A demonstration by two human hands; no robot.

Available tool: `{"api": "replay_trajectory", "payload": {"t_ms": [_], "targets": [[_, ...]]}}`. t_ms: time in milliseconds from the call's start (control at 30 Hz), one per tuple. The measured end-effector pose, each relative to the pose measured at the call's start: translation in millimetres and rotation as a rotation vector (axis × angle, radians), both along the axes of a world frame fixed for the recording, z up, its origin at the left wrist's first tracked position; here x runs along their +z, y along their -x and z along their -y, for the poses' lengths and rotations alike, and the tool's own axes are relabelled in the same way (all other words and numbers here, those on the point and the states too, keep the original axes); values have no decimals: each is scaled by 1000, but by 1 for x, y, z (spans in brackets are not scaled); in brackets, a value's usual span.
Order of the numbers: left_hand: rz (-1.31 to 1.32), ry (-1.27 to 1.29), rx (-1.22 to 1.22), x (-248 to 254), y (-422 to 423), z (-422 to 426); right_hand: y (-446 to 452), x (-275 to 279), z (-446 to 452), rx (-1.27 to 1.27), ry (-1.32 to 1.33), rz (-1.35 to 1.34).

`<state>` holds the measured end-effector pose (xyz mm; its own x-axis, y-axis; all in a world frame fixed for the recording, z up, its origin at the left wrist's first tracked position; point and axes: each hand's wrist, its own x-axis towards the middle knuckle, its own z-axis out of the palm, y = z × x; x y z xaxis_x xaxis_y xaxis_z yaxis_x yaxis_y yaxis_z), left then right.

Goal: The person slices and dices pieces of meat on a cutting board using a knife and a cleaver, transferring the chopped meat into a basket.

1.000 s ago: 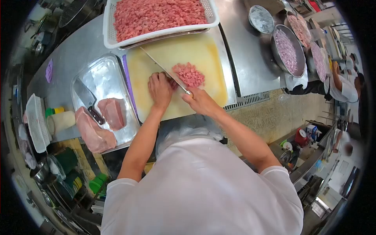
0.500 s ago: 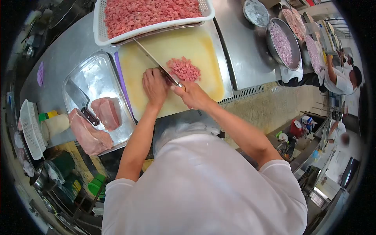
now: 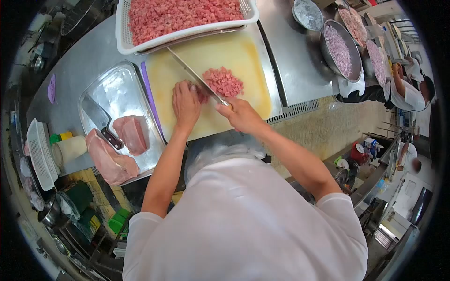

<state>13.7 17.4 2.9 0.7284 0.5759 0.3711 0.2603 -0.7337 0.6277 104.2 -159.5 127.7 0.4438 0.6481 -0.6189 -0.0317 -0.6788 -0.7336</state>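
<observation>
The right hand (image 3: 241, 115) grips a long knife (image 3: 196, 74) by its handle. The left hand (image 3: 186, 104), curled up, holds pink meat (image 3: 202, 97) on the yellow board (image 3: 241, 49). Little meat cubes (image 3: 223, 82) sit beside the blade.

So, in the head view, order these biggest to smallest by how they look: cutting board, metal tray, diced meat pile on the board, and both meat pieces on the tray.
1. Cutting board
2. Metal tray
3. Larger meat piece
4. Smaller meat piece and diced meat pile: too alike to rank
</observation>
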Motion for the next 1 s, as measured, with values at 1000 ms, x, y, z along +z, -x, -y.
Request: {"api": "replay_trajectory", "payload": {"t_ms": [1000], "targets": [[0,-21,15,-5,24,-7,11,2,-20,86,-21,118]]}}
